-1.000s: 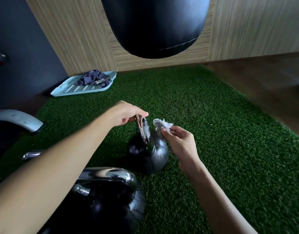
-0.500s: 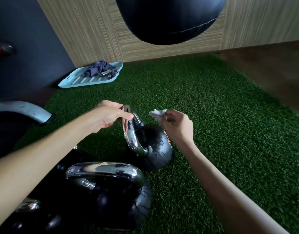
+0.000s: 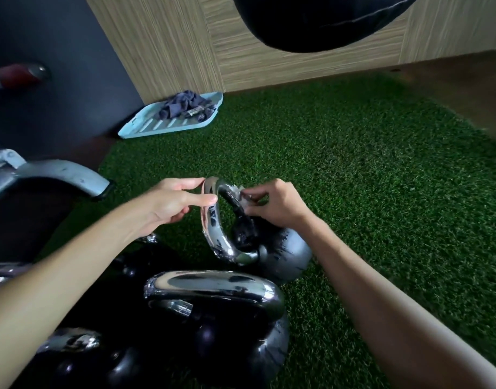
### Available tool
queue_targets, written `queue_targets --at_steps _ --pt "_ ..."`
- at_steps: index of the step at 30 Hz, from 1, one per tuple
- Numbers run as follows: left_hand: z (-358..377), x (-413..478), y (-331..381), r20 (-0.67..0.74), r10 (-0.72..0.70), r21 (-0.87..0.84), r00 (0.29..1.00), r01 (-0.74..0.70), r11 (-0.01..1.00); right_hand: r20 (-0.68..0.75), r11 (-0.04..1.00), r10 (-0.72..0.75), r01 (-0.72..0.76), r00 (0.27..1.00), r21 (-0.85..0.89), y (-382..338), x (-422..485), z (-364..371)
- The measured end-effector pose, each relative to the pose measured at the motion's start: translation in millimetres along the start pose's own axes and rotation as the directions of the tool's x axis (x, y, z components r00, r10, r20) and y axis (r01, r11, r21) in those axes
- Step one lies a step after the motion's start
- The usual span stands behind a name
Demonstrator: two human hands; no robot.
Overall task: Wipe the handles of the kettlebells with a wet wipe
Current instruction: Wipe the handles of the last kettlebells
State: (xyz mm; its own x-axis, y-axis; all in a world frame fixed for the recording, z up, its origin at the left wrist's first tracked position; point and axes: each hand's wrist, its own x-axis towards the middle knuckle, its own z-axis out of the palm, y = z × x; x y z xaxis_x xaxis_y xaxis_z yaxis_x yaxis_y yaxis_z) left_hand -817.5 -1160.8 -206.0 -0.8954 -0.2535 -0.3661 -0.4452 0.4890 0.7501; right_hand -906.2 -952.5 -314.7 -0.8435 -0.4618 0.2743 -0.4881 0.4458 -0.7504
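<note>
A small black kettlebell (image 3: 286, 256) with a chrome handle (image 3: 216, 231) stands tilted on the green turf. My left hand (image 3: 173, 203) pinches the top of that handle between thumb and fingers. My right hand (image 3: 274, 203) holds a white wet wipe (image 3: 241, 196) against the handle's right side, fingers curled round it. A larger black kettlebell (image 3: 241, 346) with a chrome handle (image 3: 213, 287) sits in front, close to me. More kettlebells (image 3: 81, 357) lie at the lower left, partly hidden by my left arm.
A light blue tray (image 3: 145, 127) with dark cloths lies by the wooden wall at the back. A black punching bag (image 3: 311, 21) hangs overhead. A grey metal machine leg (image 3: 58, 172) reaches in from the left. Green turf (image 3: 381, 178) stretches to the right.
The small kettlebell's handle has tipped toward me. My right hand moved left and brought the wipe onto the handle. The camera moved closer.
</note>
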Motion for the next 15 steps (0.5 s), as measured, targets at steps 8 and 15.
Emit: queue_targets --at_steps 8,15 --pt "-1.3 -1.0 -0.1 0.035 0.040 0.027 0.999 -0.041 0.999 0.121 1.000 0.023 -0.023 0.992 -0.001 9.1 23.4 -3.6" --pt "-3.4 3.5 -2.9 0.071 0.052 0.013 0.996 -0.053 0.999 0.032 0.988 -0.029 0.024 0.999 0.155 -11.8 47.1 15.2"
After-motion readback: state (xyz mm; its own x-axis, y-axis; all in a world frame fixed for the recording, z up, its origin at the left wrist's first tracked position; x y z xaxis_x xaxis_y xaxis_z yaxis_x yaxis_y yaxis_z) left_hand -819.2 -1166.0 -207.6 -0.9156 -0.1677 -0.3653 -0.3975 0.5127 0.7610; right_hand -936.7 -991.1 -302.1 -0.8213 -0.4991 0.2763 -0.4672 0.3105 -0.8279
